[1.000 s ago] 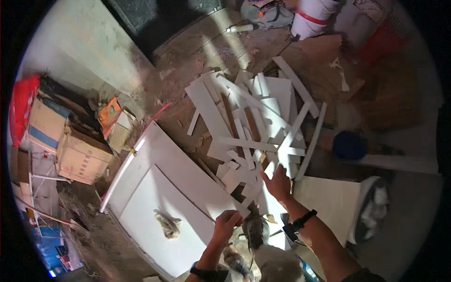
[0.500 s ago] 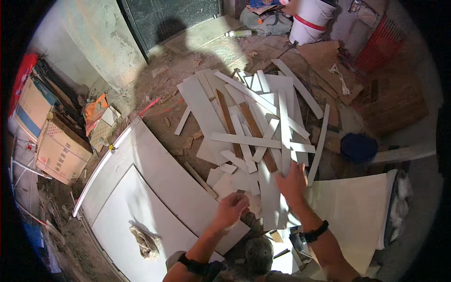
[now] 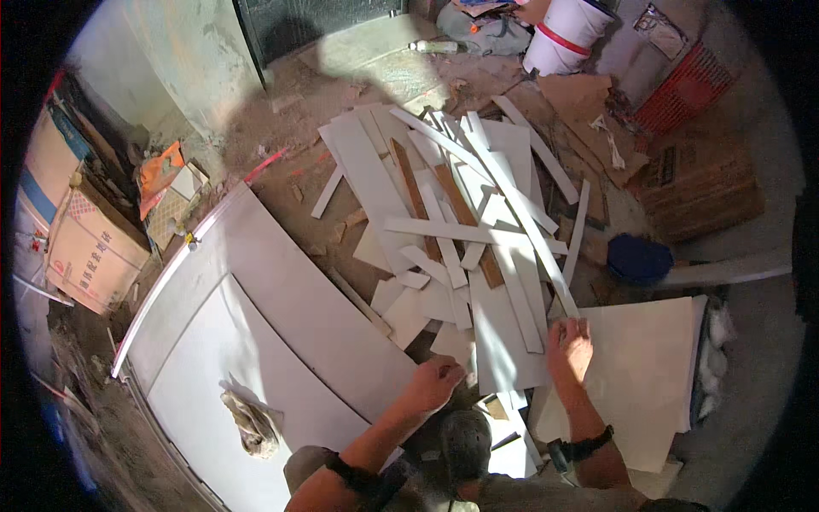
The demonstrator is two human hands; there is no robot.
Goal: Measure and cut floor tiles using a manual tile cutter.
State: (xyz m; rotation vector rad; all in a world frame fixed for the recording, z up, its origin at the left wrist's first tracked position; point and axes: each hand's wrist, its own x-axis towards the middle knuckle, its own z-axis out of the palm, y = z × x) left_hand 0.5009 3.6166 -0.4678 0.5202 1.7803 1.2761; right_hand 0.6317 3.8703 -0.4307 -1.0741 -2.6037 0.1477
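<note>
My right hand (image 3: pixel 569 348) grips the near end of a long narrow white strip (image 3: pixel 531 229), which slants up and left across a heap. My left hand (image 3: pixel 435 384) hovers low, left of the heap's near end. Its fingers are curled closed, and whatever they may hold is hidden. The heap mixes white strips, broader white panels (image 3: pixel 367 179) and brown-edged strips (image 3: pixel 414 192). Between my hands lies a wide white board (image 3: pixel 512 369), partly in bright light. Another white strip (image 3: pixel 465 231) lies crosswise under the gripped one.
Large white sheets (image 3: pixel 290 264) lie at the left, with a crumpled cloth (image 3: pixel 250 424) on them. Pale sheets (image 3: pixel 636 375) stand on the right beside a dark blue round object (image 3: pixel 640 259). Cardboard boxes (image 3: pixel 94 256), a white bucket (image 3: pixel 567 38) and a red crate (image 3: pixel 682 90) stand around.
My right hand has moved right, swinging the near end of the long white strip rightward across the heap. My left hand has shifted slightly right. The whole view has tilted a little.
</note>
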